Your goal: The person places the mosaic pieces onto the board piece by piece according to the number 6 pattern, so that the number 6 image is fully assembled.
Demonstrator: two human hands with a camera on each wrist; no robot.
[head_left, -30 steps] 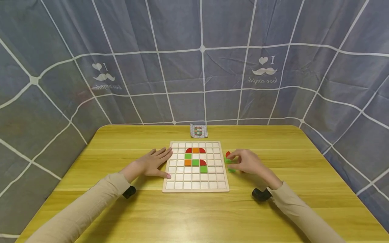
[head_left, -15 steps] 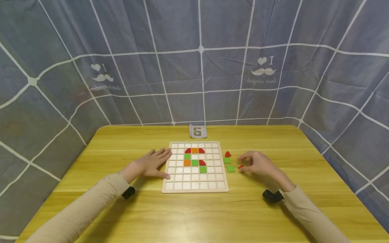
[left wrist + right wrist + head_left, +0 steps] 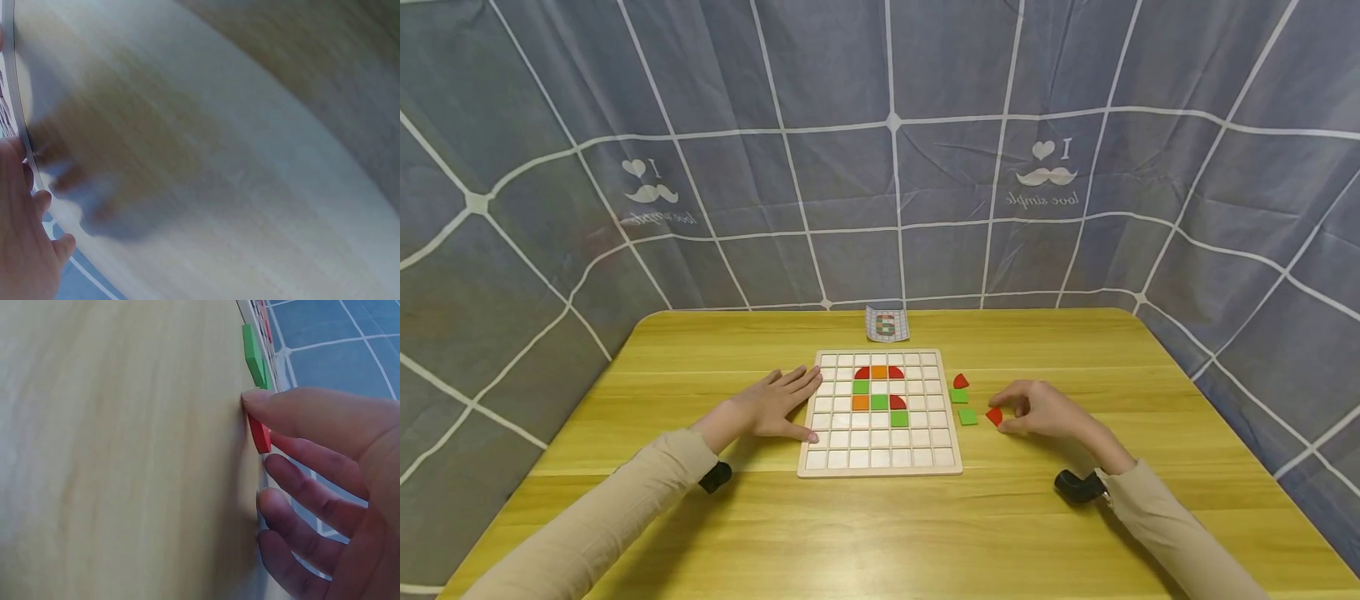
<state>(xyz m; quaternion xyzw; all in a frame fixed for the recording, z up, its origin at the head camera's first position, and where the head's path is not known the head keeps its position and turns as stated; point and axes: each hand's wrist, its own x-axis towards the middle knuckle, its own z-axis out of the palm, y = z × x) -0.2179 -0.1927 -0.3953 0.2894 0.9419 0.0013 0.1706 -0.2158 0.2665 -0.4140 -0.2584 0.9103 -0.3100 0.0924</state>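
Note:
A square wooden grid board lies in the middle of the table in the head view. Red, orange and green tiles fill several of its cells. My left hand rests flat at the board's left edge, fingers spread, the thumb on the rim. To the right of the board, my right hand pinches a red quarter-round tile between thumb and index finger. In the right wrist view the thumb covers part of this red tile. Near it lie two green square tiles and another red tile.
Behind the board lies a small paper card with a coloured grid pattern. The wooden table reaches back to a grey curtain with white lines. Black wrist devices sit under both cuffs.
My right hand has moved right, away from the green tiles, with the red tile between its fingertips. That tile has turned from edge-on to showing its face. The left hand stays in place.

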